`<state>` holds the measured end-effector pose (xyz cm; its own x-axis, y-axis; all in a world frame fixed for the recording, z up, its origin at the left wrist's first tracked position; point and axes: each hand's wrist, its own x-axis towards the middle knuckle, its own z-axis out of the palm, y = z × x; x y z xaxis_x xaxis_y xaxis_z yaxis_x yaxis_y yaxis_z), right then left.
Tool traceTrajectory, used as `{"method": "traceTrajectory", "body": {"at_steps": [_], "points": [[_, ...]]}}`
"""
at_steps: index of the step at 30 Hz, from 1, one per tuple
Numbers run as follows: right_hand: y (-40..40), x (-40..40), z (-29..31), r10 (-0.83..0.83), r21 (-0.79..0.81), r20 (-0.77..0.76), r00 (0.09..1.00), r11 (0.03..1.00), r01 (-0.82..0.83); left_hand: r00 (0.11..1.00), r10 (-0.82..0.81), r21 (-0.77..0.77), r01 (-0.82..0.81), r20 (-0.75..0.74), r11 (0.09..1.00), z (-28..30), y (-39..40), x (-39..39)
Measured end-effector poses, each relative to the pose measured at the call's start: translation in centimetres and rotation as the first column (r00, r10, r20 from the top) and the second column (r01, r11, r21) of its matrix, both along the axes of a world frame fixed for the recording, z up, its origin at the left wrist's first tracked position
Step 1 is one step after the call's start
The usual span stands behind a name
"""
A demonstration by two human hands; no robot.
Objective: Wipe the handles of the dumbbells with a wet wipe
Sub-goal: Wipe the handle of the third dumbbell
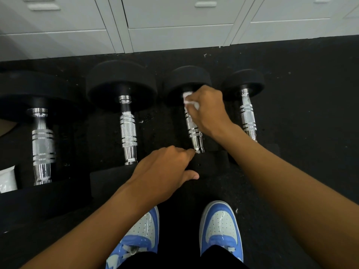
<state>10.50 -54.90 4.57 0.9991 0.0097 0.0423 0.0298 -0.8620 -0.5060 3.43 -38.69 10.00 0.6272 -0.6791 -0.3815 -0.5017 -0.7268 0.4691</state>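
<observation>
Your right hand (pixel 208 107) is curled around a crumpled white wet wipe (pixel 189 100), pressing it onto the far end of the chrome handle (pixel 193 131) of the 3rd dumbbell (pixel 189 82) from the left, just beside its far black head. Your left hand (pixel 167 169) rests on that dumbbell's near head (pixel 209 162), fingers bent over its top and thumb stretched along its near side. All 4 dumbbells lie in a row on the black rubber floor (pixel 310 94), handles running away from you toward the grey lockers (pixel 174 26) at the floor's far edge. A white packet (pixel 6 179) shows at the floor's left edge beside the 1st dumbbell (pixel 41 140). Your 2 blue and white shoes (pixel 219 226) stand at the near edge.
</observation>
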Motion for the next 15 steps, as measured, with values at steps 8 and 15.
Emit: {"method": "traceTrajectory", "body": {"at_steps": [8,15], "points": [[-0.5,0.2,-0.2,-0.056,-0.052,-0.001,0.998,0.997,0.055,1.000,0.011,-0.004,-0.011,0.004,1.000,0.0,0.0,-0.1],[-0.2,-2.7,0.6,0.109,-0.047,-0.001,0.994,0.993,-0.109,1.000,0.009,-0.022,-0.008,0.018,1.000,-0.2,0.2,-0.2]]}}
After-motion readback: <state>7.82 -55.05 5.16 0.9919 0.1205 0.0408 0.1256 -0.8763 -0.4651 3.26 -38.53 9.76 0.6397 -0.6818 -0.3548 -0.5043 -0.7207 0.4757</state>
